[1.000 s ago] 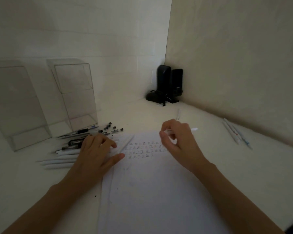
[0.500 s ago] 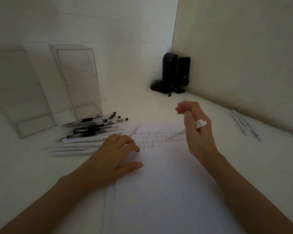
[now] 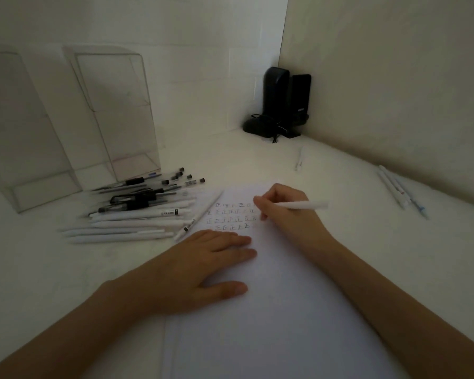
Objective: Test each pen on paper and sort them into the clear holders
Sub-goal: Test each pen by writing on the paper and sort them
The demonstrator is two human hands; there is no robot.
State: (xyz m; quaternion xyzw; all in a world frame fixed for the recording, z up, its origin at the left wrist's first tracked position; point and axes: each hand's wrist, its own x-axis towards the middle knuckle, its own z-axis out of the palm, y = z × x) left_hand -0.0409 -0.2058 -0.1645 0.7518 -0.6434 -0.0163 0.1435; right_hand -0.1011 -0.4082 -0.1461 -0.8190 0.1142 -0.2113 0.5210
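While your left hand (image 3: 203, 266) lies flat to pin the paper (image 3: 285, 324), your right hand (image 3: 282, 214) pinches a white pen (image 3: 305, 205) over test marks (image 3: 230, 218) near its far edge.

On my feed the paper (image 3: 271, 324) is plain white, its far end patterned with rows of small marks (image 3: 230, 217), some dark, some reddish. The pen (image 3: 301, 205) over them is white. Left of the paper, the pile of pens (image 3: 137, 212) mixes white barrels with black-and-clear ones; the holders (image 3: 115, 113) are colourless. Beyond the paper the speakers (image 3: 285, 99) are black, and the worktop (image 3: 39, 269) is off-white.
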